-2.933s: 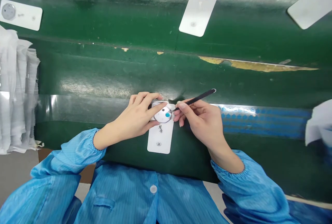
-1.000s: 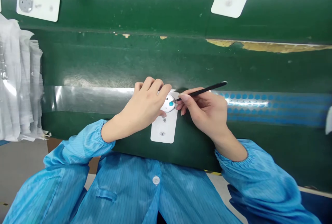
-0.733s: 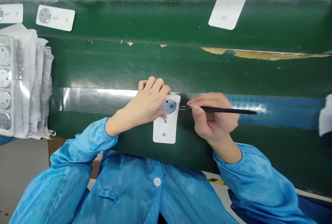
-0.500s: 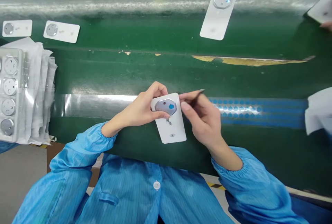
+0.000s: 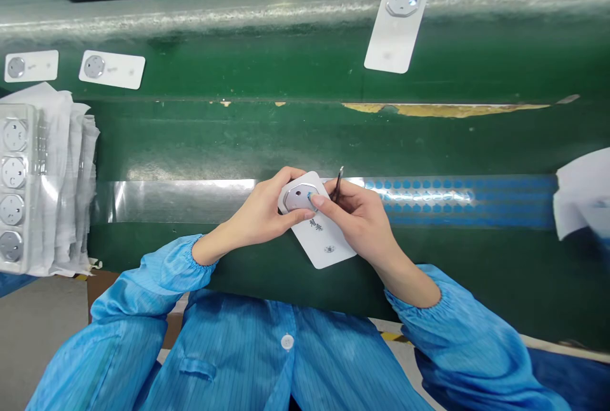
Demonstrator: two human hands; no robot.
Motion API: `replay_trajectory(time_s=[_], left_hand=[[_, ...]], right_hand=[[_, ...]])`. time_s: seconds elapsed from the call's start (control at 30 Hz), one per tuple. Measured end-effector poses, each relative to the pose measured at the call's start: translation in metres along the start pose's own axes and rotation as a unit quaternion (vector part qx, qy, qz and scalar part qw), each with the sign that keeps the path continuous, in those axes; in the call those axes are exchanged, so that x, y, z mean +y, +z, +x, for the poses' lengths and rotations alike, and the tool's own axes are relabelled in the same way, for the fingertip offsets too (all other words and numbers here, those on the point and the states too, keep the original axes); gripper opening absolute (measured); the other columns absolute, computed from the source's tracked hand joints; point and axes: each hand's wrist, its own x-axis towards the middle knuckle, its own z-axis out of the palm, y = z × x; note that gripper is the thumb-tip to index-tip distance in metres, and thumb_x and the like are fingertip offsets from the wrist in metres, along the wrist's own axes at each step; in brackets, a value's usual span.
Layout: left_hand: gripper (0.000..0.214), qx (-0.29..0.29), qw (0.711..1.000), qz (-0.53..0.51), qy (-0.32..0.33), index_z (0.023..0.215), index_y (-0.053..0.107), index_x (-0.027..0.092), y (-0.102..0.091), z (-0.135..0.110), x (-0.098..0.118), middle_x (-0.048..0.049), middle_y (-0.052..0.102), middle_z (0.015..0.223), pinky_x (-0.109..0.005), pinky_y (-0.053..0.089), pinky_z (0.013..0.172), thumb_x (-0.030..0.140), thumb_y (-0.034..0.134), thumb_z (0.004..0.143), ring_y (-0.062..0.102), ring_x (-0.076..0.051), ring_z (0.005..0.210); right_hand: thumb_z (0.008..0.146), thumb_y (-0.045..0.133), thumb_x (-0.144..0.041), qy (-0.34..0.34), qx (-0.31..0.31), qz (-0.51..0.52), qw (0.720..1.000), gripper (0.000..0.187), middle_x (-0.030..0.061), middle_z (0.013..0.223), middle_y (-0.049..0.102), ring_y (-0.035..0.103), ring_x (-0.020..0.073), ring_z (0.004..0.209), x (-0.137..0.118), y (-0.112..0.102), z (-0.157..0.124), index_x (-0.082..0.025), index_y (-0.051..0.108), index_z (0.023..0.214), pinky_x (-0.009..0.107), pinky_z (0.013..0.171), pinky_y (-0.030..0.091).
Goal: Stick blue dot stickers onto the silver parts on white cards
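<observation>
My left hand (image 5: pixel 267 209) grips a white card (image 5: pixel 323 247) by its upper left edge, thumb across the front. On the card's upper end sits a silver faceted disc (image 5: pixel 296 196) with small dark holes; dark printed marks lie below it. My right hand (image 5: pixel 359 214) is closed around dark tweezers (image 5: pixel 338 183), whose tip points up and away. Its thumb presses on the right side of the disc, over a small blue sticker (image 5: pixel 311 195) that is mostly covered. The right fingers behind the card are partly hidden.
Beneath my hands runs a clear strip (image 5: pixel 181 198), with rows of blue dots (image 5: pixel 424 198) at right. Similar cards lie ahead: one at right (image 5: pixel 398 36), two at left (image 5: pixel 112 70). A tray of discs (image 5: pixel 23 198) and white sheets (image 5: pixel 79 188) stand at left; white paper (image 5: pixel 584 185) at right.
My right hand has moved left onto the disc, its thumb now pressing over the blue sticker. The tweezers have turned more upright. The card has tilted. Another person's hand and card left view at right.
</observation>
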Motion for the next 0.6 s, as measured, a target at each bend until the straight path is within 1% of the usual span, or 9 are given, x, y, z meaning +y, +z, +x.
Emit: replay_trajectory(time_s=[0.1, 0.2, 0.3, 0.37, 0.47, 0.53, 0.6], left_hand=[[0.038, 0.004, 1.0, 0.007, 0.006, 0.12, 0.055, 0.021, 0.0041, -0.0012, -0.0007, -0.0028, 0.067, 0.103, -0.027, 0.048, 0.068, 0.036, 0.076, 0.092, 0.064, -0.017, 0.085], [0.037, 0.02, 0.999, 0.02, 0.025, 0.12, 0.055, 0.021, 0.0065, -0.0024, -0.0019, -0.0041, 0.068, 0.105, -0.028, 0.049, 0.071, 0.035, 0.075, 0.092, 0.064, -0.018, 0.087], [0.041, 0.024, 0.999, -0.014, 0.022, 0.121, 0.059, 0.021, 0.0044, -0.0017, -0.0022, -0.0048, 0.069, 0.107, -0.029, 0.052, 0.074, 0.037, 0.079, 0.089, 0.066, -0.019, 0.089], [0.046, 0.037, 0.997, -0.061, 0.005, 0.12, 0.062, 0.021, 0.0014, -0.0003, -0.0022, -0.0058, 0.07, 0.11, -0.028, 0.054, 0.073, 0.039, 0.084, 0.084, 0.067, -0.019, 0.089], [0.054, 0.106, 0.984, -0.139, -0.027, 0.118, 0.063, 0.02, -0.0017, 0.0018, -0.0026, -0.0053, 0.071, 0.107, -0.026, 0.055, 0.072, 0.04, 0.091, 0.077, 0.067, -0.018, 0.088], [0.053, 0.154, 0.969, -0.189, -0.04, 0.114, 0.063, 0.021, -0.0013, 0.0023, -0.0031, -0.0029, 0.071, 0.1, -0.025, 0.055, 0.071, 0.04, 0.093, 0.075, 0.067, -0.016, 0.085], [0.046, 0.175, 0.958, -0.225, -0.044, 0.109, 0.065, 0.021, 0.0011, 0.0018, -0.0035, -0.0012, 0.071, 0.096, -0.024, 0.055, 0.07, 0.041, 0.092, 0.078, 0.066, -0.014, 0.082]], right_hand=[[0.08, 0.087, -0.062, -0.008, 0.01, -0.017, 1.0, 0.048, -0.0021, 0.061, 0.059, 0.056, 0.0136, 0.05, 0.001, -0.0002, -0.0001, -0.021, 0.063, 0.072, 0.024, 0.043, 0.041], [0.077, 0.09, -0.06, -0.023, 0.031, -0.024, 0.999, 0.05, -0.0032, 0.058, 0.056, 0.051, 0.0119, 0.048, 0.0022, 0.0006, -0.001, -0.021, 0.06, 0.068, 0.024, 0.042, 0.038], [0.078, 0.089, -0.059, -0.038, 0.038, -0.015, 0.998, 0.049, -0.003, 0.058, 0.057, 0.051, 0.0121, 0.048, 0.0022, 0.0018, -0.0017, -0.021, 0.06, 0.069, 0.024, 0.042, 0.04], [0.083, 0.085, -0.06, -0.044, 0.022, -0.004, 0.999, 0.043, -0.0018, 0.062, 0.061, 0.055, 0.0136, 0.05, 0.0013, 0.002, -0.0019, -0.022, 0.065, 0.076, 0.024, 0.042, 0.044], [0.089, 0.081, -0.055, -0.051, -0.016, 0.018, 0.998, 0.034, 0.0012, 0.074, 0.071, 0.066, 0.0171, 0.058, 0.0, 0.0026, -0.0029, -0.023, 0.072, 0.096, 0.026, 0.047, 0.053], [0.092, 0.08, -0.049, -0.066, -0.031, 0.033, 0.997, 0.029, 0.0027, 0.083, 0.076, 0.071, 0.0187, 0.067, 0.0005, 0.0047, -0.0045, -0.024, 0.073, 0.105, 0.028, 0.054, 0.059], [0.095, 0.078, -0.044, -0.083, -0.037, 0.039, 0.995, 0.024, 0.0032, 0.089, 0.077, 0.073, 0.0194, 0.074, 0.003, 0.0085, -0.0065, -0.025, 0.072, 0.108, 0.03, 0.062, 0.063]])
